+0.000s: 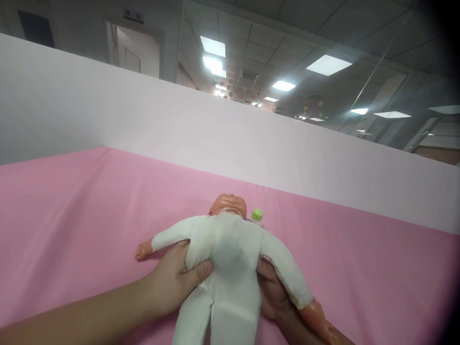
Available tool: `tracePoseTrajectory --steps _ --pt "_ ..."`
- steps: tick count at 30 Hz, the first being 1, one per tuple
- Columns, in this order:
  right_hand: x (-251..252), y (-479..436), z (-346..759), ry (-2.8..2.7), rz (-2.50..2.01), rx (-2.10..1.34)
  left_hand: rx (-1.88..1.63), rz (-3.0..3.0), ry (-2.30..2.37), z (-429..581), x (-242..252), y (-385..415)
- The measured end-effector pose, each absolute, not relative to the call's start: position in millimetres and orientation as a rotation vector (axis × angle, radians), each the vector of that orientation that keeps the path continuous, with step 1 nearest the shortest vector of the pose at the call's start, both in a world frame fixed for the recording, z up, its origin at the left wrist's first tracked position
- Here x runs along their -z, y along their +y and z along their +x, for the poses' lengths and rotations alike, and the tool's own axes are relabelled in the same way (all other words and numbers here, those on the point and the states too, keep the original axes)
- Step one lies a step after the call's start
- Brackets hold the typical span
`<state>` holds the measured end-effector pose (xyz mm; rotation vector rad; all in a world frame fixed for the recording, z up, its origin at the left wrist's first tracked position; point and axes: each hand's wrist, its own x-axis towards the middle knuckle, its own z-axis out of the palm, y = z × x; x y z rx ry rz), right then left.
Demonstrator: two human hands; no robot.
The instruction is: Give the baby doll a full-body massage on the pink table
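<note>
A baby doll (233, 258) with a white cloth body and plastic head and hands lies face up, its head pointing away from me. My left hand (176, 278) grips its side below the arm, with the thumb over the front and the other fingers hidden behind the body. On the opposite side, my right hand (273, 292) is tucked under the doll's other arm, and its fingers curl behind the torso. The doll's lower legs run out of view at the bottom.
Beside the doll's head stands a small bottle with a green cap (257, 214). Pink cloth (89, 215) with soft folds covers the surface. A white partition (215, 129) rises along the far edge, with a doorway and lit ceiling panels beyond.
</note>
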<state>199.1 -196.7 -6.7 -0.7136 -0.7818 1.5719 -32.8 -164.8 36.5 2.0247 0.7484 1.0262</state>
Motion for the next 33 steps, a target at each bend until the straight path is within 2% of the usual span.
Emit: tracePoseTrajectory --steps 5,12,15,20,25,29,33 --pt "3 -198 201 -0.782 -0.663 -1.727 -0.916 2.1 0.799 -38 -35 -157" --pt "8 -185 202 -0.838 -0.743 -1.751 -0.856 2.057 0.896 -39 -23 -140" --pt "14 -180 209 -0.978 -0.954 -1.562 -0.859 2.088 0.966 -39 -19 -132" --pt "7 -175 226 -1.472 -1.612 -0.891 -0.718 2.281 1.261 -43 -22 -125" --pt "1 -173 228 -1.682 -1.801 -0.363 -0.523 2.549 1.637 -48 -31 -128" --pt "-2 -178 219 -1.669 -1.719 -0.282 -0.634 2.529 1.578 -50 -28 -131" --pt "-7 -190 210 -1.724 -1.59 -0.433 -0.695 2.314 1.362 -48 -22 -134"
